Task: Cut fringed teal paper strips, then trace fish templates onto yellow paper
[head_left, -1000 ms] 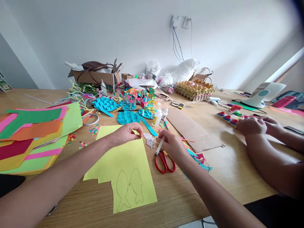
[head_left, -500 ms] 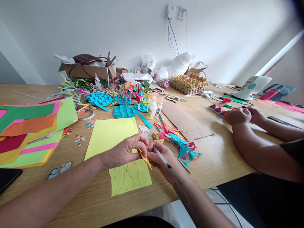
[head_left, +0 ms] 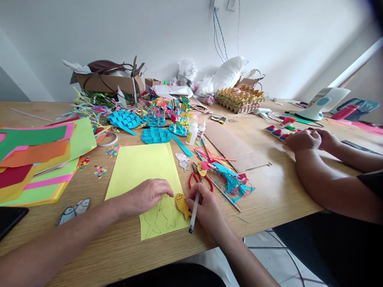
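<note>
My right hand (head_left: 205,207) holds a pen (head_left: 194,213), tip up and black end down, and its fingertips touch the right side of an orange-yellow dotted paper fish (head_left: 183,205). My left hand (head_left: 154,193) is over the yellow sheet (head_left: 140,163), its fingers curled down and nothing visible in them. Two fish outlines (head_left: 167,213) are drawn on the sheet's lower part, just below my left hand. Red-handled pliers (head_left: 191,180) lie right above my right hand, with a small yellow fish (head_left: 202,170) at their jaws. Grey paper fish (head_left: 182,160) lie beyond the sheet's right edge.
Coloured paper (head_left: 36,159) is stacked at left, near white tape (head_left: 107,139) and cut-out fish (head_left: 74,211). Glue bottles (head_left: 192,133), blue woven pieces (head_left: 155,135), cardboard (head_left: 236,149) and paper scraps (head_left: 231,183) lie ahead. Another person's hands (head_left: 305,141) rest at right by an egg tray.
My hands have moved apart. The orange-yellow fish went from between both hands down to the sheet's right edge. The pen now points more toward me, and the red pliers have come into view.
</note>
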Demonstrator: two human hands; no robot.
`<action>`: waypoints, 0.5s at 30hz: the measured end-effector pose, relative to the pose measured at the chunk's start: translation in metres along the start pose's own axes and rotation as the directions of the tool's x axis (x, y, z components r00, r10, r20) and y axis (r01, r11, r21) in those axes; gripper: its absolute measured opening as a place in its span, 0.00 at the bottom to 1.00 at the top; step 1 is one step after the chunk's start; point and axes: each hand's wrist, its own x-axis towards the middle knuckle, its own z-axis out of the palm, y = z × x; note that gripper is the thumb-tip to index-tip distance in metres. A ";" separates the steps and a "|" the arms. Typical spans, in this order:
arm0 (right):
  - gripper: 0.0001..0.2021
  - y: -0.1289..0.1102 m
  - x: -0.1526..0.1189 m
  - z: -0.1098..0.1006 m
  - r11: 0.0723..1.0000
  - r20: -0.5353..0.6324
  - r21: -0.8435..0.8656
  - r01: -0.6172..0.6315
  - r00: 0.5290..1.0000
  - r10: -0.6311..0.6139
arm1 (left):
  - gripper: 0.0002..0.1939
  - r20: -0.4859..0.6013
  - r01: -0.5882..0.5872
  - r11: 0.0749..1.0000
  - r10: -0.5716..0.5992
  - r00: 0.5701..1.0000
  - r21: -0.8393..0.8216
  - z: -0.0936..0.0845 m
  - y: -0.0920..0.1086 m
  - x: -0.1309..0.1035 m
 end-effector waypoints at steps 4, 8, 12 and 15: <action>0.06 -0.004 0.001 0.006 0.999 -0.034 -0.043 0.013 0.999 -0.015 | 0.25 0.038 -0.070 0.993 0.067 0.997 0.092 0.005 0.000 -0.003; 0.05 0.000 0.001 0.011 0.992 -0.048 -0.109 0.065 0.996 -0.070 | 0.22 0.080 -0.123 0.982 0.112 0.990 0.143 0.007 -0.001 -0.005; 0.06 0.001 0.001 0.013 0.974 -0.031 -0.206 0.098 0.994 -0.107 | 0.23 0.071 -0.173 0.970 0.163 0.984 0.173 0.008 -0.003 -0.007; 0.07 -0.002 0.001 0.013 0.954 -0.010 -0.286 0.094 0.995 -0.101 | 0.25 0.100 -0.192 0.959 0.175 0.980 0.209 0.007 -0.001 -0.008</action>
